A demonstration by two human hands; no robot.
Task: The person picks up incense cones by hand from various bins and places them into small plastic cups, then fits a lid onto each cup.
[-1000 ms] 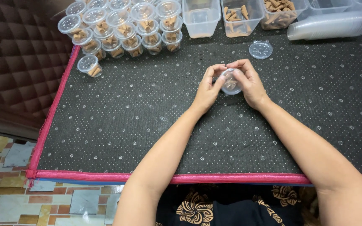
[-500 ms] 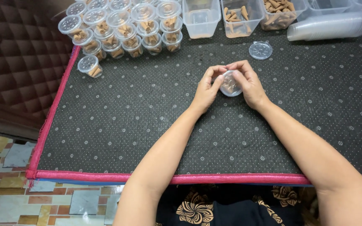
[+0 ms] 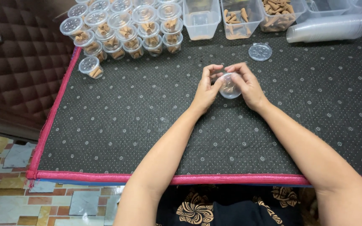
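Both my hands meet over the middle of a dark dotted mat (image 3: 126,125). My left hand (image 3: 206,88) and my right hand (image 3: 246,83) together grip a small clear plastic cup (image 3: 229,88) with brown cone-shaped pieces inside. Fingers of both hands press on its top, where a clear lid seems to sit. A loose clear round lid (image 3: 260,52) lies on the mat just beyond my right hand.
Several lidded small cups with brown cones (image 3: 124,29) stand stacked at the far left, one more cup (image 3: 91,67) apart. Clear tubs (image 3: 239,16) with loose cones sit at the far edge, beside a lying stack of empty cups (image 3: 329,28). The mat has a pink border (image 3: 231,180).
Hardly anything differs: my fingers shift slightly on the cup's top, and the cup stays in the same place.
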